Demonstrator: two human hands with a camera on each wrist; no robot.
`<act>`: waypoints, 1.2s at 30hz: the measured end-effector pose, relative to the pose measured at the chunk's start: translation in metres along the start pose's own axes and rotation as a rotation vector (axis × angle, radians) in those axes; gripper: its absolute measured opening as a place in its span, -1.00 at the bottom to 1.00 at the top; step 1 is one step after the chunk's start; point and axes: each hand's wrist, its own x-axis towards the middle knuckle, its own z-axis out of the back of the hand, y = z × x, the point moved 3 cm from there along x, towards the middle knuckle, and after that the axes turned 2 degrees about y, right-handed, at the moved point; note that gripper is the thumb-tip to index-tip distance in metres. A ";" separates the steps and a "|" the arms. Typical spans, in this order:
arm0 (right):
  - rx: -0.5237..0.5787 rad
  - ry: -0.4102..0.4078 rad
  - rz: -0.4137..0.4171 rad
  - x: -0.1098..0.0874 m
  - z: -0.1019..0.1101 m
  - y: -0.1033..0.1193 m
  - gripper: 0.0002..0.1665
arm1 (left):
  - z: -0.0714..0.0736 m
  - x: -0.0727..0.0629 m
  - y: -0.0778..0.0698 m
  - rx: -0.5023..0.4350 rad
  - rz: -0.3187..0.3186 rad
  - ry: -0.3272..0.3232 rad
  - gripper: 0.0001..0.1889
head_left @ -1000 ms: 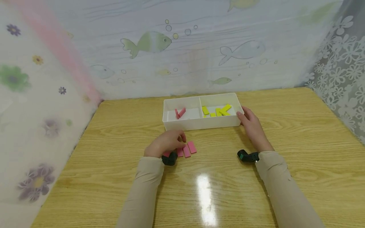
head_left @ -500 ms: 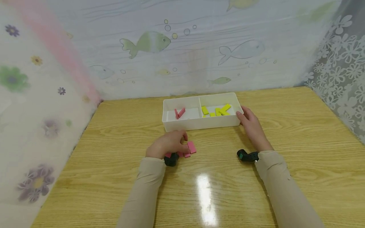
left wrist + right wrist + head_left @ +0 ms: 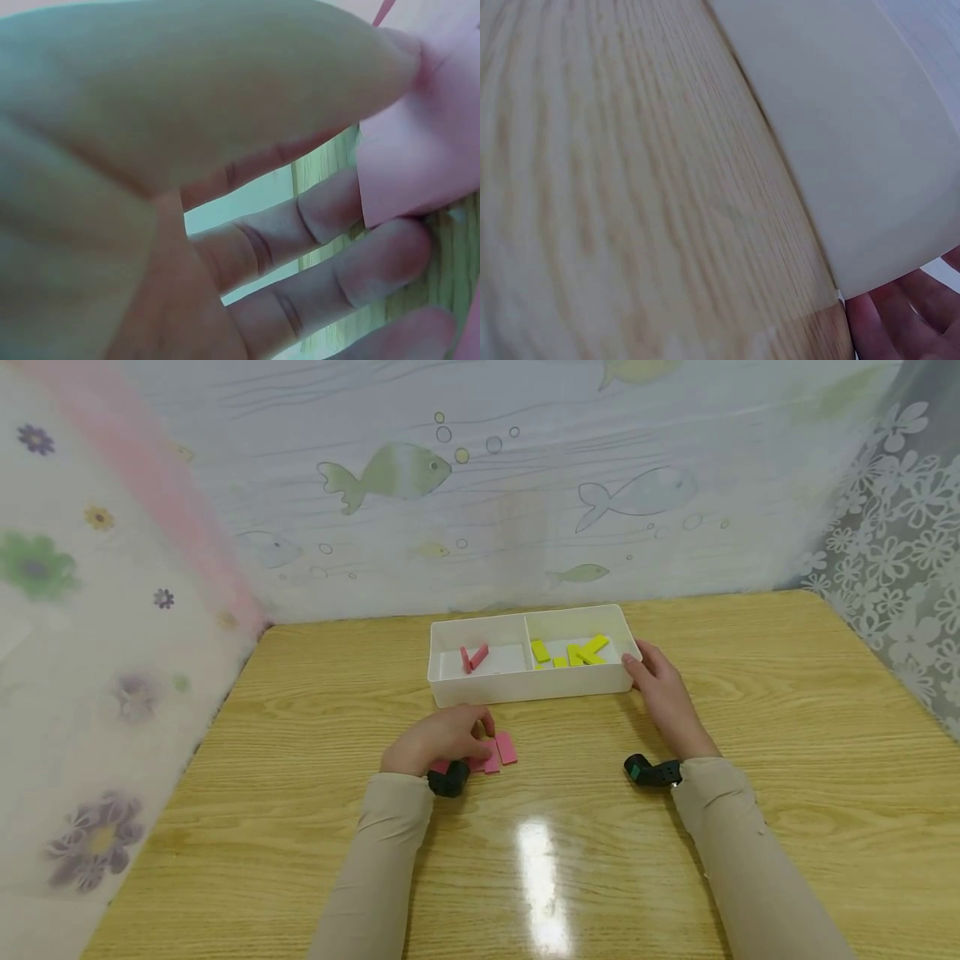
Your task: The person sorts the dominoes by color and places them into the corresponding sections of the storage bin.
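My left hand (image 3: 438, 737) is bent over a row of flat pink tiles on the table, just in front of the white divided box (image 3: 532, 687). In the left wrist view its thumb lies on the face of one pink tile (image 3: 420, 161), while fingertips reach its lower edge from the other side. The rightmost pink tile (image 3: 506, 748) lies beside the hand; other tiles in the row are partly hidden under hand and wrist camera. At the box's right end, my right hand (image 3: 666, 700) grips the wall, thumb at the front corner and fingers behind.
Two pink tiles (image 3: 478, 657) lean in the box's left compartment. Several yellow tiles (image 3: 595, 644) lie in the right one, past a divider (image 3: 527, 639). A fish-patterned cloth (image 3: 487, 568) hangs behind the wooden table (image 3: 585, 827).
My left hand has shifted slightly right, its thumb moving onto the tiles and then drawing back a little. The right hand and the box have stayed in place.
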 end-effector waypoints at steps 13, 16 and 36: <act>-0.012 -0.007 -0.001 0.001 0.000 -0.001 -0.25 | 0.000 -0.003 0.001 -0.061 0.016 0.018 -0.80; -0.015 -0.008 -0.005 0.001 0.000 -0.001 -0.25 | 0.000 -0.003 0.001 -0.069 0.017 0.015 -0.80; -0.008 -0.004 0.007 0.000 0.001 -0.001 -0.24 | 0.000 -0.003 -0.003 0.023 0.024 0.025 -0.77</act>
